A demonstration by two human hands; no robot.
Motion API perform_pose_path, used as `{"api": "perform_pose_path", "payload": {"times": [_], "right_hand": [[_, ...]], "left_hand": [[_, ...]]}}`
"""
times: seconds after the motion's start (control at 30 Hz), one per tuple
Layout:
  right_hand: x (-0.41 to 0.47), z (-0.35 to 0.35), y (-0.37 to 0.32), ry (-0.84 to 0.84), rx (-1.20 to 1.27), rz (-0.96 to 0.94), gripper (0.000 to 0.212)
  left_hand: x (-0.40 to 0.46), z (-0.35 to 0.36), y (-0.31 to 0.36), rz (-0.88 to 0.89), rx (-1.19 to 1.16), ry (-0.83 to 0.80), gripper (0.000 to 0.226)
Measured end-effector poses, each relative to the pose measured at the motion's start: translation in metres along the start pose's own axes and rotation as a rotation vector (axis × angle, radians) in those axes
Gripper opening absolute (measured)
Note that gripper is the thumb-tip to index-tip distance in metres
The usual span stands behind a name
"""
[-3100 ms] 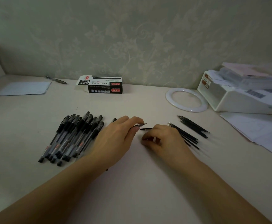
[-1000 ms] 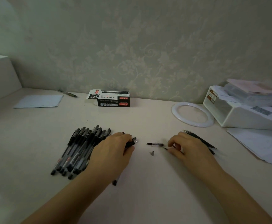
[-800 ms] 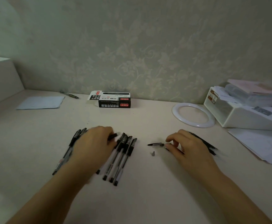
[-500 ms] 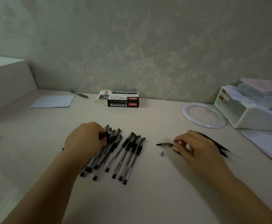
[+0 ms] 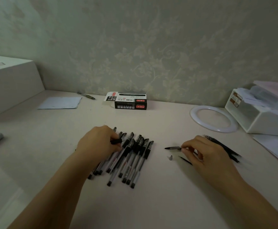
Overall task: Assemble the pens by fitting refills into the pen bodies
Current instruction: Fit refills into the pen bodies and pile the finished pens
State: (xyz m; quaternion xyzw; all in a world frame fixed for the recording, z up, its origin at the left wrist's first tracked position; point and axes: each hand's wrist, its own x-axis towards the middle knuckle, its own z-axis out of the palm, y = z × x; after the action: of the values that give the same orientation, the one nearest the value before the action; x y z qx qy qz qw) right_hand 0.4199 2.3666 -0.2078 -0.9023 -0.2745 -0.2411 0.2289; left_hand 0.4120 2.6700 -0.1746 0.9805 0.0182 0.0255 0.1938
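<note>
The left hand (image 5: 98,146) has its fingers curled round the black cap end of one pen (image 5: 116,141), gripping it at the far left edge of the row of capped pens (image 5: 131,159). That row lies on the table (image 5: 151,204) in front of the left forearm, caps pointing far and barrel ends near, the pens touching or overlapping one another.

The right hand (image 5: 206,151) pinches the end of a short dark pen piece (image 5: 172,148) between thumb and forefinger, its point aimed left toward the pens. Just near of it lie a small pale tip part (image 5: 170,157) and a thin dark refill (image 5: 184,160) that runs under the hand (whether the fingers touch it I cannot tell). Behind the right hand a loose bundle of black refills (image 5: 224,148) fans out to the right.

Farther off, a black-and-white pen box (image 5: 128,101) lies by the wall, with a white ring (image 5: 214,119) to its right and a sheet of paper (image 5: 60,102) to its left.
</note>
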Motion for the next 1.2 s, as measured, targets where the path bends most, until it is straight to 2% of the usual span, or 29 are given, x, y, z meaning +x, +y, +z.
{"api": "perform_pose_path", "payload": {"times": [0.33, 0.47, 0.57, 0.7, 0.83, 1.0, 1.1, 1.2], "right_hand": [[0.001, 0.002, 0.000, -0.012, 0.020, -0.010, 0.004], [-0.002, 0.001, 0.003, -0.247, 0.062, 0.005, 0.026], [-0.002, 0.001, 0.007, -0.341, 0.068, 0.062, 0.024], [-0.001, -0.001, 0.013, -0.304, 0.032, 0.091, 0.014], [-0.003, 0.000, 0.014, -0.191, -0.029, 0.105, 0.007], [0.005, 0.010, -0.010, -0.036, 0.058, -0.078, 0.007], [0.020, 0.022, -0.042, -0.059, 0.154, -0.184, 0.007], [0.041, 0.037, -0.076, -0.135, 0.097, -0.351, 0.010]], "left_hand": [[0.001, -0.003, -0.003, -0.055, 0.044, 0.034, 0.004], [0.001, -0.003, -0.004, -0.066, 0.069, 0.024, 0.006], [0.000, -0.003, -0.004, -0.081, 0.077, 0.021, 0.005], [0.001, -0.002, -0.002, -0.051, 0.051, 0.009, 0.007], [0.000, -0.002, 0.002, 0.004, -0.025, -0.012, 0.011], [0.001, -0.007, -0.004, 0.022, -0.052, -0.014, 0.013], [0.001, -0.002, -0.003, 0.037, -0.044, -0.074, 0.016], [0.002, 0.004, -0.004, 0.025, -0.031, -0.070, 0.016]]}}
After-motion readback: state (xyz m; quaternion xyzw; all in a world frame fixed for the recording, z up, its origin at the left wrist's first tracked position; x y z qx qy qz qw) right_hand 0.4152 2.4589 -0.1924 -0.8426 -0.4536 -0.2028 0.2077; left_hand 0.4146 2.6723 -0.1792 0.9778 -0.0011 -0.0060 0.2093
